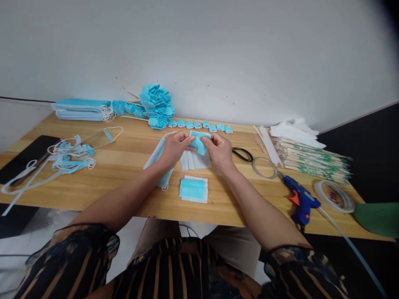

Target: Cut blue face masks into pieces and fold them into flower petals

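Note:
Between my two hands is a small piece of light-blue mask fabric (pixel 200 142), creased and partly folded. My left hand (pixel 177 146) pinches its left side, and my right hand (pixel 219 148) grips its right side. Just below the hands a white pleated sheet (pixel 195 162) lies on the table. Nearer to me is a short stack of cut blue and white fabric pieces (pixel 193 189). Partly under my left forearm rests a blue face mask (pixel 156 155). Beyond the hands, several small folded blue petals (pixel 197 125) form a row.
Blue fabric flowers (pixel 156 104) and stacked masks (pixel 82 110) stand at the back left. Mask scraps (pixel 73 155) lie beside a black phone-like slab (pixel 26 160). On the right are black scissor handles (pixel 242 154), a tape roll (pixel 333 196), a blue glue gun (pixel 301 199) and wrapped sticks (pixel 313 160).

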Available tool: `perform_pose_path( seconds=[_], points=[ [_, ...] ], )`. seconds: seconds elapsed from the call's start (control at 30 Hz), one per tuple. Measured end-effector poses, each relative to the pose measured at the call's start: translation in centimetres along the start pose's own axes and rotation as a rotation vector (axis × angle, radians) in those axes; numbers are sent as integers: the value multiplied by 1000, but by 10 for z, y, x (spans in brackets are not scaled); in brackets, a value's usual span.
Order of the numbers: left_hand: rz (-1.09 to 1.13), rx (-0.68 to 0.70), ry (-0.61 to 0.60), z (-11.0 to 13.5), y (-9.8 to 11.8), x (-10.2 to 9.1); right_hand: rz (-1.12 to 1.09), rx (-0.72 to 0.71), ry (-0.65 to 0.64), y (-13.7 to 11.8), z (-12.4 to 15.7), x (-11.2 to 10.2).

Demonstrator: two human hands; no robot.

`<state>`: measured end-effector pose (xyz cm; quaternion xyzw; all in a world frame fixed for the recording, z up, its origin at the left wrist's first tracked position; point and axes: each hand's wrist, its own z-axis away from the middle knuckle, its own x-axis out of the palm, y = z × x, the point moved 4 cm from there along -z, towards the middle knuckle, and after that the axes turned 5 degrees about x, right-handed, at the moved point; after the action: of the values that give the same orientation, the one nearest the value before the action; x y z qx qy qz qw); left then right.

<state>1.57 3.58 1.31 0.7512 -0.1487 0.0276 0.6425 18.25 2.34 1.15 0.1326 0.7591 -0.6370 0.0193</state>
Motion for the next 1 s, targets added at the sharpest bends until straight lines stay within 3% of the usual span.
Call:
perform_pose_path(
  seconds=[0.3, 0.5, 0.73, 0.9, 1.0],
  points=[
    [19, 0, 58, -3, -4, -4, -335, 129, 4, -7, -1, -4],
    [33, 33, 71, -3, -5, -5, -206, 179, -159, -2, 2, 7],
    [15, 16, 45, -3, -1, -8, -206, 156, -132, -1, 1, 6],
    [-44, 35, 50, 0, -2, -4, -271, 122, -201, -9, 2, 8],
    [-103, 48, 15, 2, -4, 2, -199, 124, -137, -5, 3, 7]
  ],
)
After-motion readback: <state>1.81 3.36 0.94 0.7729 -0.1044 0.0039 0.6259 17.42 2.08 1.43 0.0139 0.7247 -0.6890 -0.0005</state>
